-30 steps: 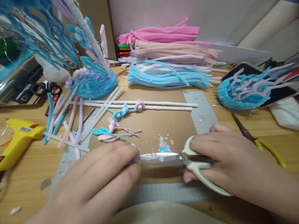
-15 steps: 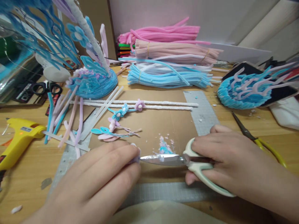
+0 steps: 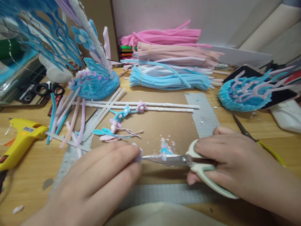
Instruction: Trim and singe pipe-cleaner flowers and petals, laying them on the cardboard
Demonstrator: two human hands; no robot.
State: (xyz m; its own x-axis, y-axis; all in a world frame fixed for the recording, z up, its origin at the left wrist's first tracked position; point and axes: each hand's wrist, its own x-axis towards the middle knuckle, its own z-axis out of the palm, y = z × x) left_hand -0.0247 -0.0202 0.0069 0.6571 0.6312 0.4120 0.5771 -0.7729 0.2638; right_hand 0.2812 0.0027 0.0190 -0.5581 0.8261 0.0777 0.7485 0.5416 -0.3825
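My left hand (image 3: pixel 98 179) is pinched shut on a small pale lilac fuzzy piece (image 3: pixel 138 155) at its fingertips, low at centre. My right hand (image 3: pixel 230 163) grips white-handled scissors (image 3: pixel 178 160), blades pointing left with their tips touching that piece. Tiny pink and blue clippings (image 3: pixel 166 146) lie on the brown cardboard (image 3: pixel 160 125) just behind the blades. Small pipe-cleaner flowers on stems (image 3: pixel 117 131) rest on the cardboard left of centre.
Bundles of pink, peach, white and blue pipe cleaners (image 3: pixel 169 59) are stacked at the back. A blue woven piece (image 3: pixel 94 83) stands back left, another (image 3: pixel 244 92) at right. A yellow glue gun (image 3: pixel 18 141) lies far left; yellow-handled scissors (image 3: pixel 258 141) lie right; black scissors (image 3: pixel 48 89) back left.
The scissor blades have closed from slightly apart to nearly together at the lilac piece. Both hands stay in place; the view shifted slightly.
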